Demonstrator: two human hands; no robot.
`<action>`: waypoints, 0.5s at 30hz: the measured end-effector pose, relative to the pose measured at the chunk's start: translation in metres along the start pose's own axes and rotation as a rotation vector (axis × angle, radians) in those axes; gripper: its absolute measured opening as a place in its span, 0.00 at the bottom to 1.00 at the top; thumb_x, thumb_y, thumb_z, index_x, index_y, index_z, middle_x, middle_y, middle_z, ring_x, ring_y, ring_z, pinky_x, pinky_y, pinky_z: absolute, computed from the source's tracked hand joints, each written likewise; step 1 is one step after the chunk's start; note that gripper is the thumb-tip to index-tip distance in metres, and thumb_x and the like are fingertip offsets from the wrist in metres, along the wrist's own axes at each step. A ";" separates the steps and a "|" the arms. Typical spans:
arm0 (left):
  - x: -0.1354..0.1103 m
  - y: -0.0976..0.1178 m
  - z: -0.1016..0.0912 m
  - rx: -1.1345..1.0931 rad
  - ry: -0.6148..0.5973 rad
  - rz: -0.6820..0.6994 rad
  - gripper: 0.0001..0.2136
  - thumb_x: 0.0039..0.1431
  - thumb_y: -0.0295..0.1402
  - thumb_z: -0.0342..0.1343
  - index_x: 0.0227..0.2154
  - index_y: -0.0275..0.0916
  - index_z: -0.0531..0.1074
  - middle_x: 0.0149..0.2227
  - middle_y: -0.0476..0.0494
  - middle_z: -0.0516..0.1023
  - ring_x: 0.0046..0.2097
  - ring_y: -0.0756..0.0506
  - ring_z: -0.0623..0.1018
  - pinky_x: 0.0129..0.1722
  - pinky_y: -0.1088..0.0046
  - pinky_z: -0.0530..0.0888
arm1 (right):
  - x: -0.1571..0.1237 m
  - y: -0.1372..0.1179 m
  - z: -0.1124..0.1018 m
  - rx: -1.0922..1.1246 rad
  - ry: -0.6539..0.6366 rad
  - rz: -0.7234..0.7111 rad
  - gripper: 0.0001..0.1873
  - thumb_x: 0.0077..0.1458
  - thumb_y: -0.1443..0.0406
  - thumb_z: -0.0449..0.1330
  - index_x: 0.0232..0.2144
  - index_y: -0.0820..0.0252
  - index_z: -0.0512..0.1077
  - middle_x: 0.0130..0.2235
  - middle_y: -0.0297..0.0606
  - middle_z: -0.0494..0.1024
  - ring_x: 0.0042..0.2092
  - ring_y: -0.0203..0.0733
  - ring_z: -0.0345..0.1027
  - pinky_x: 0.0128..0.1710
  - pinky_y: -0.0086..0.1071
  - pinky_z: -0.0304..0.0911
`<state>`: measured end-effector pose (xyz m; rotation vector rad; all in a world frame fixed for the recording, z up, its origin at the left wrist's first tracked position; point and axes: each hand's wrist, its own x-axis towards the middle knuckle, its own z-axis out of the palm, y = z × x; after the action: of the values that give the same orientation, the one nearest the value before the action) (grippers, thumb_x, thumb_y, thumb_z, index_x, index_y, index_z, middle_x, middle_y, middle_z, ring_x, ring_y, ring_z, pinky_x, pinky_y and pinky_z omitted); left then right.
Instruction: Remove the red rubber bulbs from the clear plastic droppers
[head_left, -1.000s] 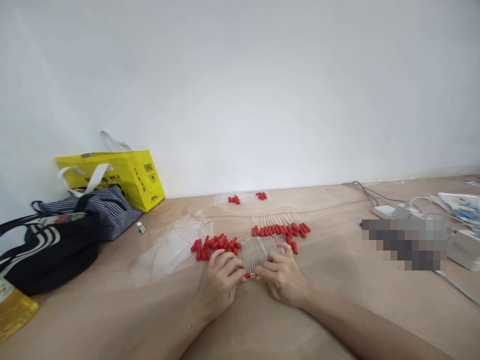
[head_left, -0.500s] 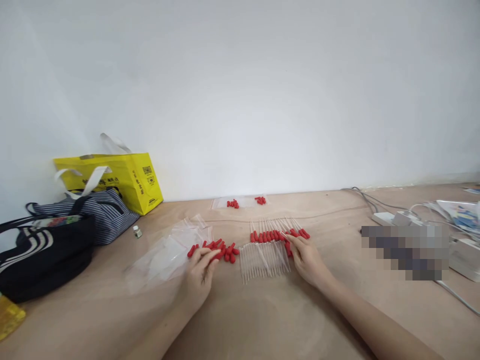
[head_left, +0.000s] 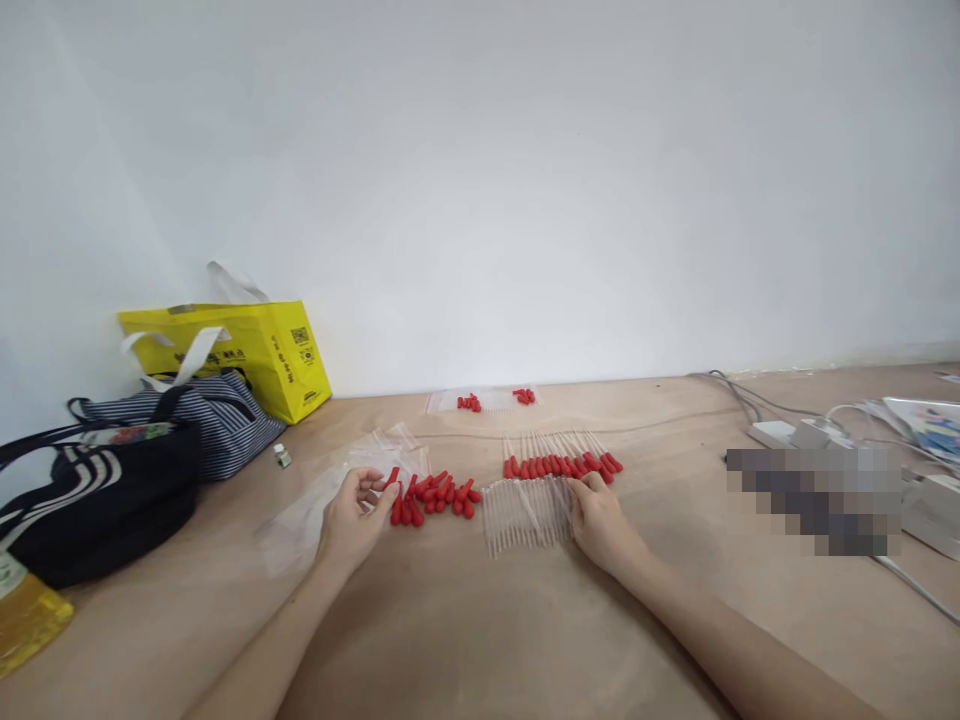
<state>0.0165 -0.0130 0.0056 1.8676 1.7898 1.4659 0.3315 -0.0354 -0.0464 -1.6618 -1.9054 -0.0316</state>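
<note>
Moved left hand (head_left: 358,512) to outer edge of red bulbs (head_left: 441,492)

Pinching one red bulb (head_left: 392,475), apparently to single it out. Curling right hand (head_left: 602,512) at clear tubes (head_left: 517,514) lined up on counter (head_left: 465,620), probably for easy reach; cannot tell whether grasping.

The left hand (head_left: 354,518) has its fingertips at the left end of a pile of red rubber bulbs (head_left: 442,493), with clear zip bags (head_left: 307,518) just beyond. The right hand (head_left: 601,520) touches the right end of a row of clear tubes (head_left: 521,515), behind which red-bulbed droppers (head_left: 555,466) lie side by side. A yellow tote bag (head_left: 259,350), a striped bag (head_left: 225,425) and a black bag (head_left: 112,510) crowd the left of the tabletop (head_left: 465,640).
</note>
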 end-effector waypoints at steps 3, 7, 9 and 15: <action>-0.001 0.001 -0.001 0.097 -0.043 0.021 0.14 0.41 0.46 0.51 0.26 0.40 0.64 0.25 0.49 0.71 0.24 0.50 0.70 0.23 0.75 0.67 | -0.001 -0.003 0.000 -0.004 -0.020 0.010 0.17 0.46 0.77 0.46 0.35 0.64 0.69 0.34 0.43 0.64 0.38 0.40 0.60 0.37 0.30 0.56; -0.002 0.000 0.000 0.196 -0.120 0.038 0.13 0.42 0.45 0.50 0.23 0.41 0.64 0.23 0.50 0.71 0.24 0.49 0.71 0.23 0.76 0.66 | -0.001 -0.006 -0.001 0.000 -0.012 0.005 0.15 0.46 0.76 0.47 0.34 0.63 0.70 0.34 0.42 0.65 0.38 0.40 0.60 0.38 0.30 0.56; -0.002 0.001 0.001 0.226 -0.124 0.050 0.12 0.42 0.45 0.50 0.23 0.41 0.64 0.23 0.50 0.72 0.25 0.49 0.71 0.24 0.76 0.66 | -0.002 -0.006 -0.001 0.014 0.015 -0.010 0.14 0.47 0.75 0.47 0.34 0.63 0.70 0.33 0.42 0.65 0.37 0.40 0.61 0.37 0.31 0.56; 0.005 -0.001 0.002 0.270 -0.125 0.023 0.13 0.44 0.45 0.48 0.23 0.41 0.67 0.25 0.48 0.75 0.27 0.47 0.72 0.25 0.74 0.67 | -0.003 -0.004 -0.001 0.022 0.126 -0.047 0.12 0.50 0.73 0.47 0.32 0.62 0.70 0.32 0.42 0.66 0.35 0.40 0.62 0.34 0.31 0.57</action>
<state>0.0165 -0.0082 0.0067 2.0576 1.9932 1.1313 0.3288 -0.0389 -0.0454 -1.5625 -1.8437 -0.1311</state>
